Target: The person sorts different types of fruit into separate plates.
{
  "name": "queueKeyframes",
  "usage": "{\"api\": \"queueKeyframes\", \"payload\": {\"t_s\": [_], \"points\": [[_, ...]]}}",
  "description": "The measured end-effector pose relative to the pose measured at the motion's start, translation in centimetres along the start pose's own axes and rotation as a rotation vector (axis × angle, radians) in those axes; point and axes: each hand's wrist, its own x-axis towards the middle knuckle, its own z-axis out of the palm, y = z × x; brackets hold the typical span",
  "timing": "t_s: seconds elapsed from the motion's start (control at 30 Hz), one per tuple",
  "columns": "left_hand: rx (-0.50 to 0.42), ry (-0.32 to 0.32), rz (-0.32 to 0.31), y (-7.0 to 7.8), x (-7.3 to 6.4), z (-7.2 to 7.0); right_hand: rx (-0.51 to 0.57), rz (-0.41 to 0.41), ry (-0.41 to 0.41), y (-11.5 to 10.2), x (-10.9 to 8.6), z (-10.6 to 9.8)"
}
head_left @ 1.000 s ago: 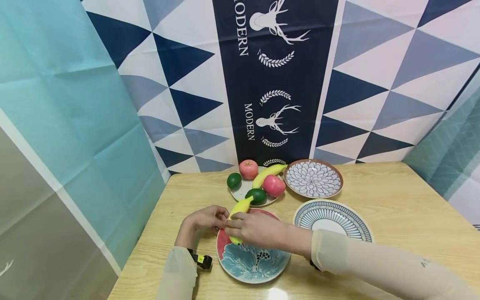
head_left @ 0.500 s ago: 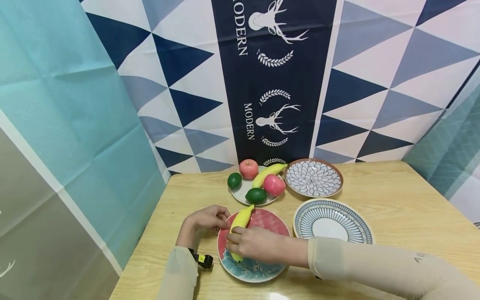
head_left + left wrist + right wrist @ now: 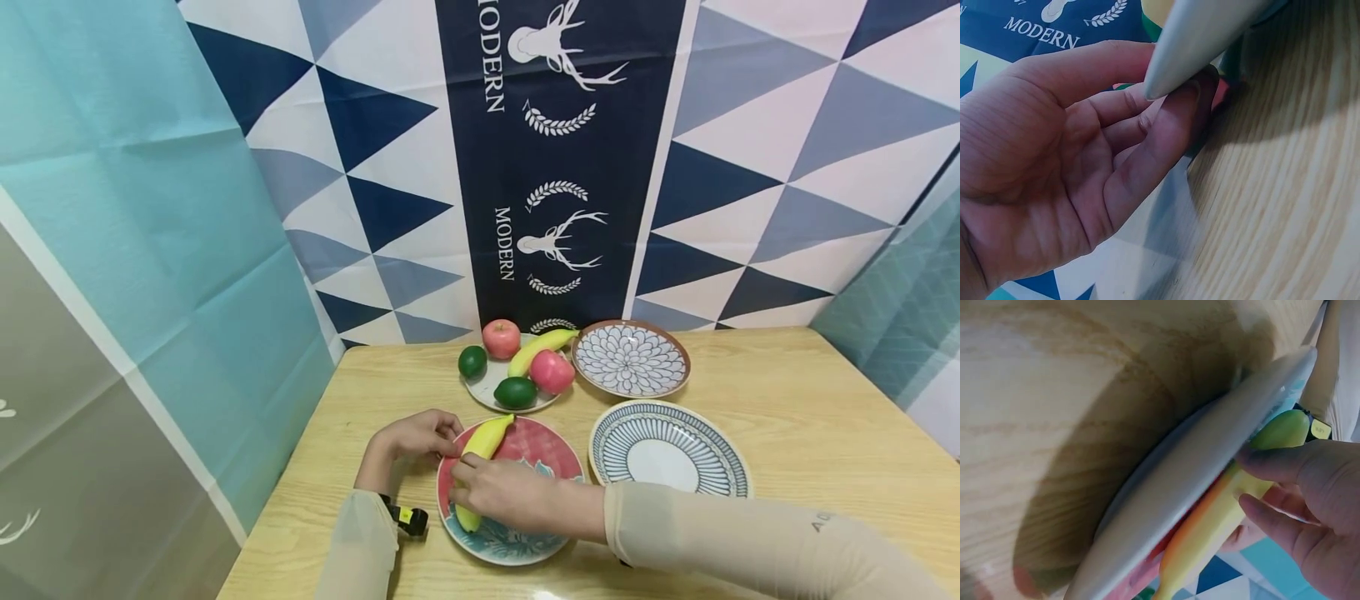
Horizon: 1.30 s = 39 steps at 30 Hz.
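A yellow banana [image 3: 489, 437] lies on the left part of a red and blue patterned plate [image 3: 551, 450]. My right hand [image 3: 510, 493] grips its lower half from the right; in the right wrist view, thumb and fingers stand on either side of the banana [image 3: 1200, 534], close over the plate [image 3: 1166, 478]. At the plate's left rim is my left hand [image 3: 420, 435]. The left wrist view has the rim [image 3: 1182, 47] pinched between the thumb and fingers of my left hand [image 3: 1079, 150].
Behind, a small pale plate [image 3: 484, 385] bears two pink-red apples [image 3: 501, 339], a second banana [image 3: 542, 348] and two dark green fruits [image 3: 515, 392]. To the right stand a brown-rimmed flower-patterned plate [image 3: 632, 360] and a blue-and-white plate [image 3: 663, 462]. A patterned cloth [image 3: 555, 167] hangs behind the table [image 3: 817, 425].
The banana in my right hand has come down and toward me, from over the plate's upper left rim onto the plate. My left hand has stayed at the rim.
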Motion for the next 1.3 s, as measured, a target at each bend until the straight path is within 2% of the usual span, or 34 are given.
{"api": "queueKeyframes", "payload": {"t_s": [0.43,0.67,1.03,1.3], "points": [[0.009,0.003,-0.009,0.1,-0.09,0.19,0.042,0.028,-0.012,-0.38,0.25,0.0],[-0.024,-0.005,-0.018,0.03,-0.06,0.16,0.04,0.035,-0.015,-0.39,0.16,-0.04],[-0.014,0.0,-0.038,0.05,0.19,-0.01,0.006,0.044,-0.001,-0.48,0.02,-0.08],[-0.013,-0.003,-0.033,0.08,0.08,-0.01,0.03,0.049,-0.025,-0.47,0.05,-0.19]]}}
